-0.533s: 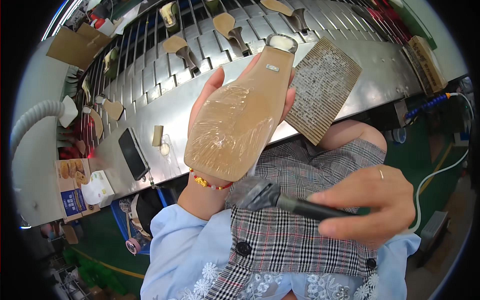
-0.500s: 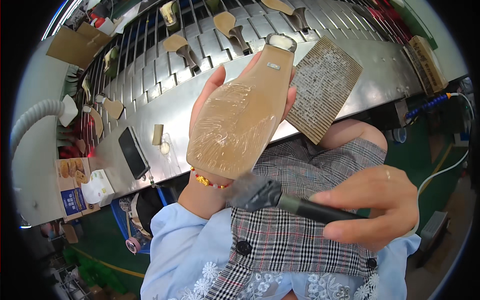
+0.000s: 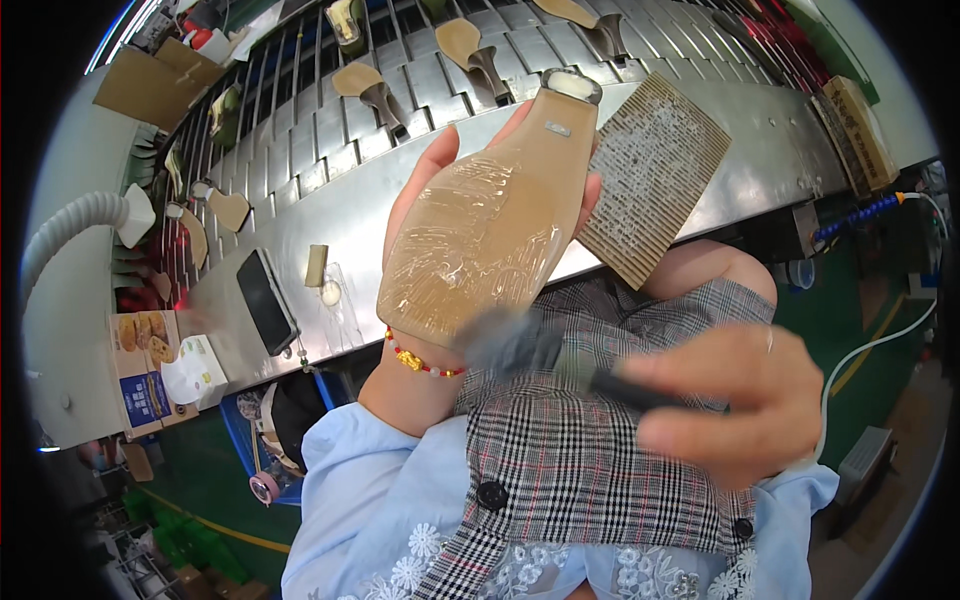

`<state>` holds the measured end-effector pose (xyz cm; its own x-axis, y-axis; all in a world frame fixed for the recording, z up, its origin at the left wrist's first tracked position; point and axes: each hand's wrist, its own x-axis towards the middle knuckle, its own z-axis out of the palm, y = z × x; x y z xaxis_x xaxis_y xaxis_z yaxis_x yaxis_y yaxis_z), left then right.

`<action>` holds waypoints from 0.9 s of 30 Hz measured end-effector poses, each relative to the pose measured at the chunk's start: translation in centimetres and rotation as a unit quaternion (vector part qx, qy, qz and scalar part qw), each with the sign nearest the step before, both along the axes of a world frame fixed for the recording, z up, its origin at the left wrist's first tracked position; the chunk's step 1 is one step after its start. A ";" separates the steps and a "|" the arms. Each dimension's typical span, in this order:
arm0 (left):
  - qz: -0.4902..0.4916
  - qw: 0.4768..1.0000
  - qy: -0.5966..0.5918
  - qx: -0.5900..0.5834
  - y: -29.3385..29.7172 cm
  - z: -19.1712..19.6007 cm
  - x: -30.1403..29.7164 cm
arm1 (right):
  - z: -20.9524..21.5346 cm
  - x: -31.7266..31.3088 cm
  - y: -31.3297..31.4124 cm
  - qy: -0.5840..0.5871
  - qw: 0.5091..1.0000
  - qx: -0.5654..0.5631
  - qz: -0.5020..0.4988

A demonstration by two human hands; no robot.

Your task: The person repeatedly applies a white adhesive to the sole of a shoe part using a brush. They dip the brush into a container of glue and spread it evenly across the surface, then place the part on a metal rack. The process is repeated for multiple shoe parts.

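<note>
A tan shoe sole (image 3: 500,215) rests in my left hand (image 3: 422,175), its wide end toward me and its narrow heel end, with a pale patch in a dark rim, pointing away. My palm is hidden beneath it, and fingers show along both edges. Streaks of clear, shiny, wet-looking coating cover the wide part. In my right hand (image 3: 735,400) is a brush with a dark handle, gripped between thumb and fingers. The motion-blurred grey bristles of the brush (image 3: 500,345) are at the sole's near edge; whether they touch it I cannot tell.
Behind lies a slatted metal conveyor (image 3: 400,60) carrying several tan soles with heels. A ridged board (image 3: 655,175) sits right of my left hand. On the metal ledge are a phone (image 3: 268,302) and a small tan block (image 3: 316,265). A grey hose (image 3: 80,222) curves in at left.
My right hand and the brush have moved up and slightly left, bringing the bristles to the sole's near edge. The sole has shifted slightly right.
</note>
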<state>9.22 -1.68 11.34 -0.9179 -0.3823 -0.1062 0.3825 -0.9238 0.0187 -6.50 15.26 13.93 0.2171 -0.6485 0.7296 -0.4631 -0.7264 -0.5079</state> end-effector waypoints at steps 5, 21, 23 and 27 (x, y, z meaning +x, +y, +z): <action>0.029 0.999 -0.019 0.026 0.4 0.5 0.0 | 0.9 0.2 0.8 -0.004 0.995 0.037 0.093; -0.054 0.997 0.057 -0.009 0.3 1.0 2.3 | 1.6 -1.3 1.0 -0.045 0.994 0.076 -0.070; -0.051 0.996 0.066 0.031 0.7 1.4 2.4 | 1.6 -1.7 1.0 -0.028 0.994 0.076 -0.077; -0.047 0.997 0.055 0.028 1.3 1.9 2.6 | 1.0 -1.9 1.0 -0.056 0.996 0.011 -0.063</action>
